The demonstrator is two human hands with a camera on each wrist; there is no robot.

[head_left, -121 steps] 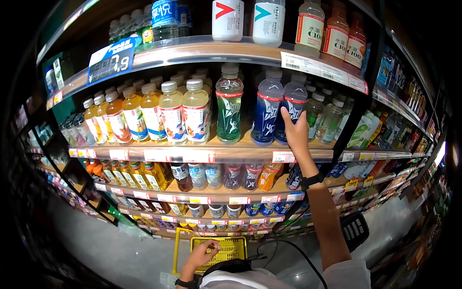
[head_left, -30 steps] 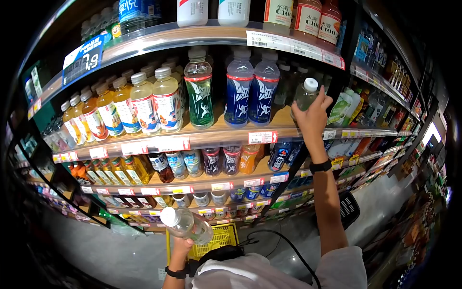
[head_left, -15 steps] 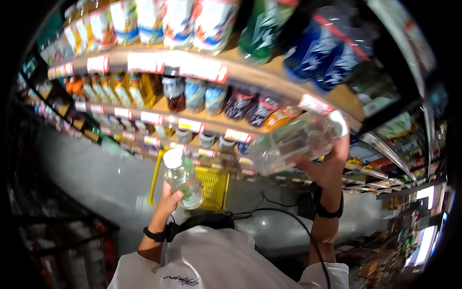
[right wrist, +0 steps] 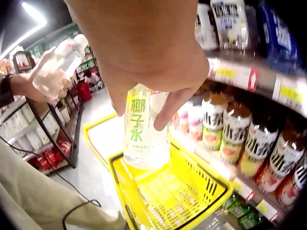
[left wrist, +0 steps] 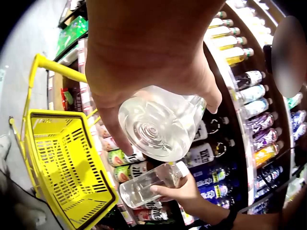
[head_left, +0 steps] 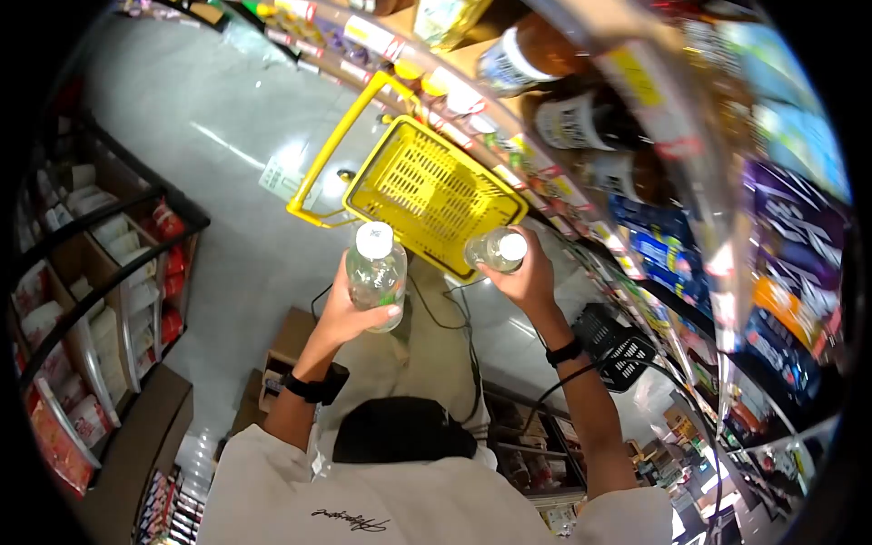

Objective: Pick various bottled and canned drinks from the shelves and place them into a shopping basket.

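In the head view my left hand (head_left: 341,313) grips a clear white-capped bottle (head_left: 375,277) upright, fingers wrapped round its side. The left wrist view shows the round base of this bottle (left wrist: 148,132). My right hand (head_left: 531,277) holds a second clear bottle, of coconut water (head_left: 489,251), around its upper part. Green lettering shows on this coconut water bottle (right wrist: 144,132) in the right wrist view, where it hangs over the yellow basket (right wrist: 177,213). Both bottles are in front of my body, near the basket's close edge.
The yellow basket (head_left: 510,207) has a raised yellow handle (head_left: 338,141) and stands beside the drink shelves (head_left: 627,163) on the right. A black basket (head_left: 613,345) is on the floor further right. Another shelf unit (head_left: 100,263) lines the left. Cables run past my legs.
The right hand took the second bottle off the shelf and brought it down to the basket. The left hand, holding its bottle, has moved close by. The head view has swung downward.
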